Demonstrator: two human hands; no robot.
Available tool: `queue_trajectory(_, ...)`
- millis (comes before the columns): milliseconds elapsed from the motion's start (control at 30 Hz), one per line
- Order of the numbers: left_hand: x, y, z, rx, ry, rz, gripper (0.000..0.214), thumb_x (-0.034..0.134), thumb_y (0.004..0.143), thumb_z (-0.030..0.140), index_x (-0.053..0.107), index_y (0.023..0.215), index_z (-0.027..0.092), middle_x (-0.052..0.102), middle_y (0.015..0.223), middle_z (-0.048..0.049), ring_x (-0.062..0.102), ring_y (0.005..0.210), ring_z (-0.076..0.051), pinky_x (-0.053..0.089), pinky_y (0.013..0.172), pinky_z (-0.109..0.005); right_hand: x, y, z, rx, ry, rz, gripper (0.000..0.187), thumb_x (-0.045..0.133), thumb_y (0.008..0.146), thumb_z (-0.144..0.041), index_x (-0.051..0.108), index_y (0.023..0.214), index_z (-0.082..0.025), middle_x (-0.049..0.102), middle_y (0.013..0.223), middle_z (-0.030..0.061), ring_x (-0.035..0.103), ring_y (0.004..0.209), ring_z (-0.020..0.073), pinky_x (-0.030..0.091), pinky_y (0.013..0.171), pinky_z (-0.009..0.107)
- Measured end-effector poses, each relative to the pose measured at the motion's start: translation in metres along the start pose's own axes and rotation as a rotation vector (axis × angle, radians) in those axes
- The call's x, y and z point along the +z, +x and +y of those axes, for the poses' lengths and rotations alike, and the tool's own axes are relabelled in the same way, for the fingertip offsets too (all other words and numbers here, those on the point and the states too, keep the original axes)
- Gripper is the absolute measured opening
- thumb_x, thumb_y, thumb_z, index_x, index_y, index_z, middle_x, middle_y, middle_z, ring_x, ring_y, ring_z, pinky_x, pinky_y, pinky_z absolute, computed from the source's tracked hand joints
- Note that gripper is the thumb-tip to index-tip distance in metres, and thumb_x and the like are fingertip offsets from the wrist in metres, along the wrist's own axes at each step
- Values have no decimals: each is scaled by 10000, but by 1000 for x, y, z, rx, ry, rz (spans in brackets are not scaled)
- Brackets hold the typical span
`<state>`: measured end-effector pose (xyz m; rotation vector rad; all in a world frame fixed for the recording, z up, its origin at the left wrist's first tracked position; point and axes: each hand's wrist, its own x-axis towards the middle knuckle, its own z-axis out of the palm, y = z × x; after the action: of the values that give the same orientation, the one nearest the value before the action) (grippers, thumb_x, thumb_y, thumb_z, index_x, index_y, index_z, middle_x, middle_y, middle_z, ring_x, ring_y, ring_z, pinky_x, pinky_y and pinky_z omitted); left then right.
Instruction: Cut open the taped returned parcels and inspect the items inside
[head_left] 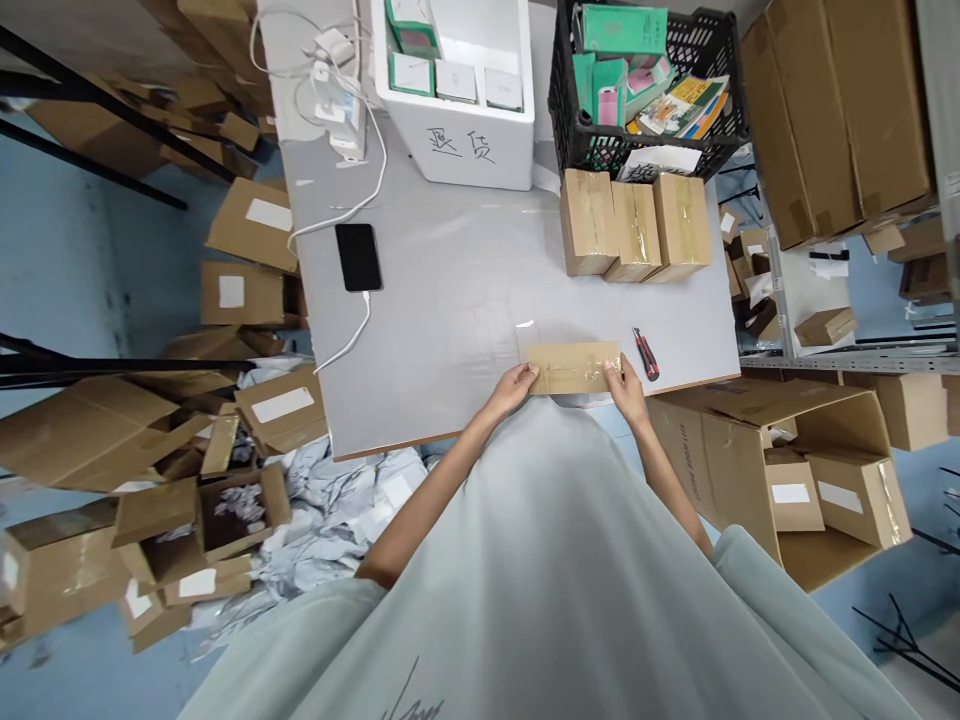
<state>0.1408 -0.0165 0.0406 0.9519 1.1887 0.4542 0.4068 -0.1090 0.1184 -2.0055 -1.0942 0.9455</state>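
Holding a brown cardboard box (571, 369) at the near edge of the counter (442, 320), you have your left hand (516, 386) on its left end and right hand (627, 389) on its right end; each grip is closed, thumb on top, cardboard pinched. Red-and-black cutter (646, 355) lies just right of your right hand. Three taped boxes (636, 232) stand farther back, near the black crate (724, 142); phone (358, 257) lies well left.
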Motion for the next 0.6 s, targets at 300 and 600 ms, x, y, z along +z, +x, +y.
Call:
queue_trajectory(300,-61,-23,3,32,64,316,504,772,957,537,817,1297,168,809,1418,-156,742,1316,-339,575,1184,-490,56,28,10,-13,209,-194,810,518,1038,-820,729,1505,-192,746,1569,129,694,1464,343,523,1286,477)
queue_trajectory(600,-84,-35,-21,-22,52,513,471,791,932,536,805,1241,180,824,1320,-166,758,1246,-311,588,1160,-511,100,58,19,-44,183,-355,812,568,1027,-795,685,1577,-208,753,1565,117,724,1421,351,590,1215,497)
